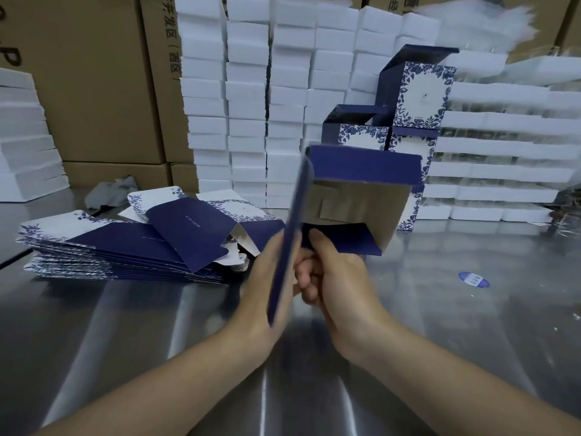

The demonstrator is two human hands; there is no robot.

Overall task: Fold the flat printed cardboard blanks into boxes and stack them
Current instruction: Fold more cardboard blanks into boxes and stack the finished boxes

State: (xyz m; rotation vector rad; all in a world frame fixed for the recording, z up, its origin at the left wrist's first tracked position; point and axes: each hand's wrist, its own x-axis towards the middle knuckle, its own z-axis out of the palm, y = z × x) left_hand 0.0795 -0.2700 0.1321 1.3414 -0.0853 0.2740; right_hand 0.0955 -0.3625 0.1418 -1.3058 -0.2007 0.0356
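Both hands hold a half-folded navy box (355, 196) in the air over the steel table (471, 325); its brown inside faces me and its flaps stand open. My left hand (267, 278) lies flat against the box's long left panel, fingers curling under its edge. My right hand (330, 269) grips the lower flap with the thumb on top. A pile of flat blue-and-white printed blanks (125, 243) lies to the left. Several folded boxes (415, 99) are stacked behind the held one.
White foam trays (248, 99) are stacked high along the back, with brown cartons (94, 89) at the left. A grey rag (110, 191) lies behind the blanks. A blue oval sticker (473, 279) is stuck on the table at right.
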